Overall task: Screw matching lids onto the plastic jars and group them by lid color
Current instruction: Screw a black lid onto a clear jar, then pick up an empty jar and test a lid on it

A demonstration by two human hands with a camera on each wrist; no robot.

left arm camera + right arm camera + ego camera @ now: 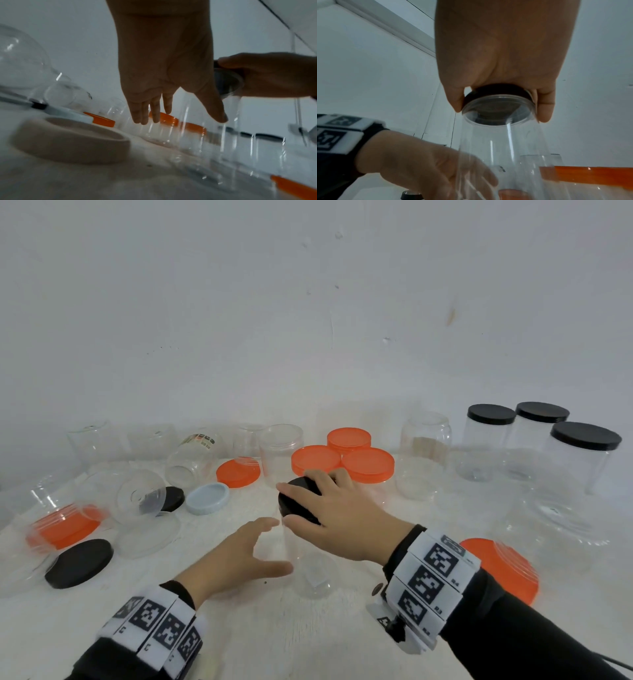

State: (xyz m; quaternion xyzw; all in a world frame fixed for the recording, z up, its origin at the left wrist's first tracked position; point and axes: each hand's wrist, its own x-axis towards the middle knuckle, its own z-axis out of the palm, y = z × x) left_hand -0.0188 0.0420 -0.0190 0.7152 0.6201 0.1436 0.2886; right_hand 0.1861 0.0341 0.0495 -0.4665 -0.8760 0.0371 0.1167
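A tall clear jar (308, 563) stands upright at the middle of the white table (308, 638). A black lid (301, 486) sits on its mouth. My right hand (286, 505) grips this lid from above, thumb on the near rim and fingers curled over the far rim. The right wrist view shows the lid (496, 92) seated on the jar (501, 148) between thumb and fingers of that hand (501, 112). My left hand (270, 542) is open just left of the jar, fingers straight and thumb pointing at its wall. From the left wrist view, the left hand (181, 119) holds nothing.
Three black-lidded jars (491, 440) stand at the back right, three orange-lidded jars (342, 457) behind the hands. Loose lids lie left: black (79, 563), black (173, 498), pale blue (208, 498), orange (238, 472). Several bare clear jars crowd the left and back. An orange lid (507, 570) lies at right.
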